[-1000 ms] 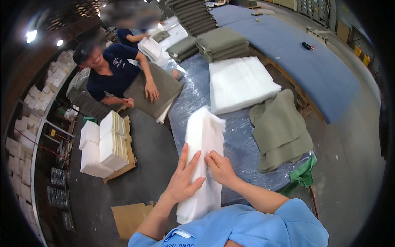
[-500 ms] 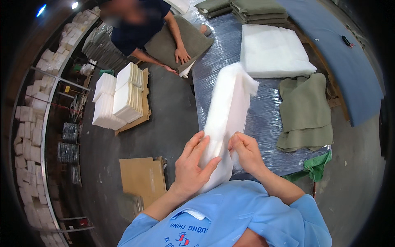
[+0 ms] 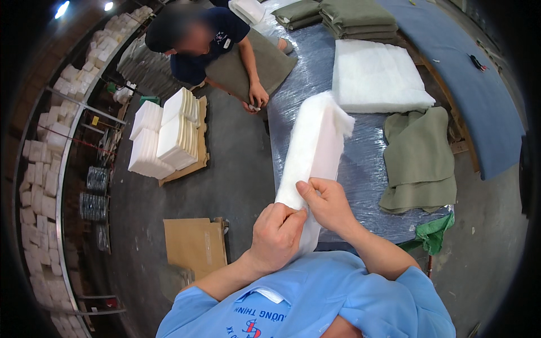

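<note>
head view: your left hand (image 3: 276, 236) closes around the near end of the folded white padding sheet (image 3: 313, 155); your right hand (image 3: 327, 205) pinches its edge just beside. the sheet rises away from both hands above the wrapped table (image 3: 360, 169). risk: the unsupported far end may flop and unfold if either pinch slackens.

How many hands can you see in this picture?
3: the wearer's left hand and right hand gripping the white padding piece, and a co-worker's hand on an olive cover. The co-worker's other hand is hidden.
</note>
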Motion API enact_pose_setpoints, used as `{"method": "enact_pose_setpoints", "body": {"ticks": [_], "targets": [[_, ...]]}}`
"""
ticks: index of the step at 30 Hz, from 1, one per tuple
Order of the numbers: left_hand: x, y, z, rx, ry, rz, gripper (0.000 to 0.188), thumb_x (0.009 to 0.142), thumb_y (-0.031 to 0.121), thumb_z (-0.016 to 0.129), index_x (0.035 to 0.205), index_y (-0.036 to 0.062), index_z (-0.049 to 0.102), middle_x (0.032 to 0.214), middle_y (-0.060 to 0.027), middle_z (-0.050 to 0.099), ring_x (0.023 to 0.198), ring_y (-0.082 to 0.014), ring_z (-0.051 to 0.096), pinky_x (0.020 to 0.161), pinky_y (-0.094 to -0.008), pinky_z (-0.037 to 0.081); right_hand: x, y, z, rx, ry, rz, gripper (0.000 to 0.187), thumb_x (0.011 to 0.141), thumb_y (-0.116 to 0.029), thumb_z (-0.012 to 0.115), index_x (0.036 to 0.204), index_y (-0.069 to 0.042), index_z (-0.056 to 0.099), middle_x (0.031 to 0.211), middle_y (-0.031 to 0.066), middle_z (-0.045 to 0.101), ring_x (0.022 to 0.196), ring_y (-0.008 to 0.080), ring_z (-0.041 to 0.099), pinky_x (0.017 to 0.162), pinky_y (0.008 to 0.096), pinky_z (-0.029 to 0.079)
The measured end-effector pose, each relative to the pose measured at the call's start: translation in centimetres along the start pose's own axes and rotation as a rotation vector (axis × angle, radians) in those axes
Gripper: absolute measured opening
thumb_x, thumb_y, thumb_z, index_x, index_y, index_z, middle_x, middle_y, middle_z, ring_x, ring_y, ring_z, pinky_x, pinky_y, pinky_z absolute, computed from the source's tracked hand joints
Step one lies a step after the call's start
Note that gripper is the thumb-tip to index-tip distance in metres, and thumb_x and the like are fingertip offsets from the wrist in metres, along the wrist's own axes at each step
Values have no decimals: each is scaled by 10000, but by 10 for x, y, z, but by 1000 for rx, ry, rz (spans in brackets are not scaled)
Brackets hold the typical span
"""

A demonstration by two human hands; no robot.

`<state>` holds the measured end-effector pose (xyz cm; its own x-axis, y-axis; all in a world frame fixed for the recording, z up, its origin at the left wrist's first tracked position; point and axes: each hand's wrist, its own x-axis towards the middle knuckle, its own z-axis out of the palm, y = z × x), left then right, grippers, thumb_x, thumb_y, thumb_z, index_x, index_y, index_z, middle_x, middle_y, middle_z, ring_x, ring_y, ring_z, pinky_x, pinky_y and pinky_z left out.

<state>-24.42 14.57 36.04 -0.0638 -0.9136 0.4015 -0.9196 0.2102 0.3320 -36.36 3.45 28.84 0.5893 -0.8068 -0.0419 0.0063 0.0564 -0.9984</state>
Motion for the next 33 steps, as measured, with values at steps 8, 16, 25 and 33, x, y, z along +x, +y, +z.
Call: {"method": "enact_pose_setpoints", "body": {"ticks": [8, 16, 25, 33], "targets": [[42, -75, -13, -562, 121, -295, 292, 998, 25, 648, 1280, 38, 724, 1207, -85, 696, 951, -141, 659, 795, -268, 511, -3, 4, 5, 114, 16, 6, 454, 1102, -357, 573, 818, -5, 600, 707, 29, 570, 686, 104, 497, 638, 324, 439], [32, -83, 28, -859, -333, -285, 655, 1062, 157, 560, 1662, 58, 316, 1742, -214, 203, 1626, -302, 170, 1288, -410, 169, -4, 88, -27, 324, 121, 374, 418, 1131, -314, 521, 823, -52, 629, 756, 0, 589, 718, 100, 547, 629, 295, 454], [7, -40, -4, -374, -457, -196, 919, 991, 334, 658, 1682, 7, 148, 1700, -374, 55, 1582, -534, 145, 1272, -513, 215, -34, 13, -32, 420, -235, 137, 192, 1083, -134, 562, 1084, 19, 679, 901, 40, 679, 815, 106, 629, 753, 288, 528], [-36, -19, -26, -69, -446, -212, 1018, 934, 379, 723, 1640, -96, 163, 1697, -371, 96, 1555, -568, 191, 1253, -595, 222, -39, 14, -16, 334, -216, 113, 264, 1079, -214, 575, 1022, 12, 699, 867, 48, 696, 807, 106, 628, 745, 283, 512]]}}
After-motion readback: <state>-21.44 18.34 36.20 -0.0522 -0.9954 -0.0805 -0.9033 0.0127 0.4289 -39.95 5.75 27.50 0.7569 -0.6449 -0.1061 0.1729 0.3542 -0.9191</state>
